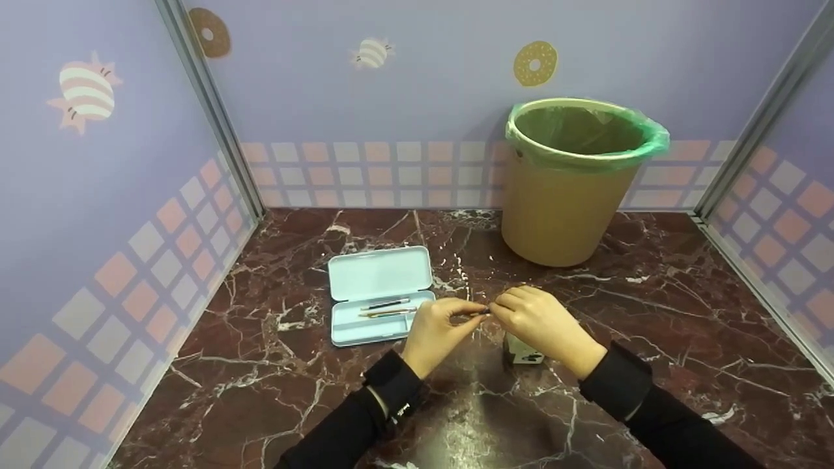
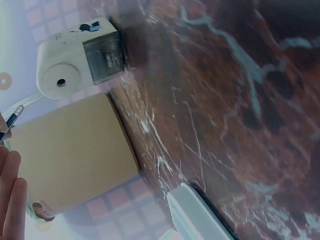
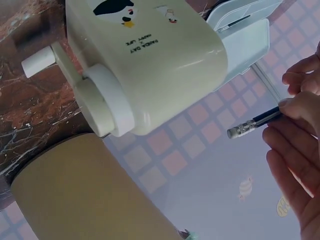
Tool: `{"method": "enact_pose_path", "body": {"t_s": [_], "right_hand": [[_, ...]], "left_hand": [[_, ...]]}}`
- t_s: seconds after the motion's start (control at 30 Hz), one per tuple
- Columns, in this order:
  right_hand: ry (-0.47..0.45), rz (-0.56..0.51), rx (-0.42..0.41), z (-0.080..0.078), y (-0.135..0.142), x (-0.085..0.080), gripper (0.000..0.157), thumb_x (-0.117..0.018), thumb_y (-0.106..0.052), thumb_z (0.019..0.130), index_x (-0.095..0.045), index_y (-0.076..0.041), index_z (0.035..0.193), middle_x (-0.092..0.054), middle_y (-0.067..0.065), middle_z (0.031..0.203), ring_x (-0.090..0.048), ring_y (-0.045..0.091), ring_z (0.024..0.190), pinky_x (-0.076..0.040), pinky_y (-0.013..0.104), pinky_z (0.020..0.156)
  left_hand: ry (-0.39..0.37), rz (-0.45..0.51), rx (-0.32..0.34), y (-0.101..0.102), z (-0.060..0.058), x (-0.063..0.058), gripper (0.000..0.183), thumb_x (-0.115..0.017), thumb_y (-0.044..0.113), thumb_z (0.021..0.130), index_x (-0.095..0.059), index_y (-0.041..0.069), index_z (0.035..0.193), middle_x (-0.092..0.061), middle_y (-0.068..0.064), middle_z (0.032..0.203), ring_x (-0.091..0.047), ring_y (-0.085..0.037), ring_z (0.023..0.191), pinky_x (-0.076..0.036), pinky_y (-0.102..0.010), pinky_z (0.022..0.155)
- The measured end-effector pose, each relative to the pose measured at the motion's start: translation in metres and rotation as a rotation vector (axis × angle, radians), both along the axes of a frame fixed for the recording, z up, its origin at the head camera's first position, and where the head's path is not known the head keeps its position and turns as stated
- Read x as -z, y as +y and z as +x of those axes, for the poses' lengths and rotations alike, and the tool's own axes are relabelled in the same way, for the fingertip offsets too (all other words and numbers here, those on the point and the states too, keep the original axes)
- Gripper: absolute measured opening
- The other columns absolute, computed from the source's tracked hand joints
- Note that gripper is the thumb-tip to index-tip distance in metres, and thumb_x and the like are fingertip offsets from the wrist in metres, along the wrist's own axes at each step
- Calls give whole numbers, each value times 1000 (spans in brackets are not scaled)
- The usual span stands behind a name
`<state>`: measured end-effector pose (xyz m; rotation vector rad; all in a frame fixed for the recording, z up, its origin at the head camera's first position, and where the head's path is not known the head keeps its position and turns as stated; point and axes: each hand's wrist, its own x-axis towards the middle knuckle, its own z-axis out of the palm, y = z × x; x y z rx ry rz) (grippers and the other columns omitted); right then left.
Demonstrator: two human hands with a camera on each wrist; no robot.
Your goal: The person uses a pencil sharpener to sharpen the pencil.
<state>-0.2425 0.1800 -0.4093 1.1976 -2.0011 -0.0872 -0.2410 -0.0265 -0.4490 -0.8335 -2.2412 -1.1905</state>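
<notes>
Both hands meet in front of the body around a dark pencil [image 3: 267,116] with a metal ferrule and a pale eraser. My left hand [image 1: 438,329] pinches it between thumb and fingertips. From the other side, the fingers of my right hand [image 1: 537,326] pinch it too. In the head view just a short dark bit shows between the hands. Below the right hand stands a cream crank pencil sharpener [image 3: 165,60] with panda print, mostly covered by that hand in the head view. Its round pencil hole and clear shavings drawer [image 2: 104,59] face the left wrist camera.
Left of the hands, an open light-blue pencil case [image 1: 380,272] lies on the dark marbled table [image 1: 293,404] with several pencils in its tray. A tan bin [image 1: 563,215] with a green liner stands at the back right. Patterned walls [image 1: 391,85] enclose the back and sides.
</notes>
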Motion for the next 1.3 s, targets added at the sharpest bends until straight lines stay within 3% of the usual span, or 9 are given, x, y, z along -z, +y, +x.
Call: {"method": "enact_pose_path", "body": {"t_s": [0.2, 0.4, 0.53, 0.77, 0.97, 1.1, 1.3], "right_hand": [[-67, -76, -19, 0, 4, 1, 24, -87, -15, 74, -77, -6, 94, -75, 3, 87, -71, 19, 81, -61, 33, 79], [-168, -175, 15, 1, 16, 5, 32, -89, -18, 73, -79, -7, 102, -78, 4, 91, -73, 20, 82, -60, 32, 74], [-193, -171, 30, -1, 21, 10, 30, -88, -12, 75, -79, -7, 103, -77, 4, 92, -73, 20, 83, -60, 32, 73], [-197, -177, 7, -3, 17, 16, 23, -85, -17, 78, -79, -8, 98, -76, 2, 87, -71, 17, 78, -59, 30, 69], [-204, -173, -15, -6, 7, 22, 20, -85, -15, 77, -79, -8, 94, -74, 1, 83, -69, 15, 74, -58, 28, 66], [-222, -142, -11, -8, -3, 26, 17, -84, -14, 79, -78, -8, 93, -74, 1, 84, -69, 15, 75, -59, 29, 68], [-297, -117, 42, -14, -17, 29, 13, -82, -10, 81, -78, -8, 94, -73, 3, 84, -69, 18, 75, -59, 32, 69]], "left_hand": [[-30, 55, 12, -5, 1, 0, 17, -80, 7, 84, -80, 8, 101, -81, -9, 97, -78, -18, 84, -62, -25, 79], [-68, 145, 17, -11, 2, 1, 16, -80, 7, 84, -80, 5, 100, -81, -11, 96, -78, -21, 83, -62, -26, 79], [-75, 173, 10, -16, 4, 4, 16, -81, 5, 82, -80, 6, 98, -81, -10, 95, -78, -20, 82, -62, -23, 79], [-132, 218, 47, -24, 9, 7, 16, -81, 6, 84, -80, 6, 99, -81, -10, 95, -77, -22, 83, -62, -25, 81], [-218, 189, 64, -37, 10, 9, 16, -80, 6, 85, -80, 6, 101, -81, -10, 96, -78, -21, 85, -63, -32, 82], [-314, 106, 60, -56, 10, 7, 21, -80, 11, 85, -78, 5, 105, -80, -11, 101, -78, -21, 88, -63, -30, 82], [-366, -13, -28, -100, 7, 4, 29, -81, 9, 83, -75, 3, 111, -78, -18, 106, -77, -28, 94, -63, -36, 86]]}}
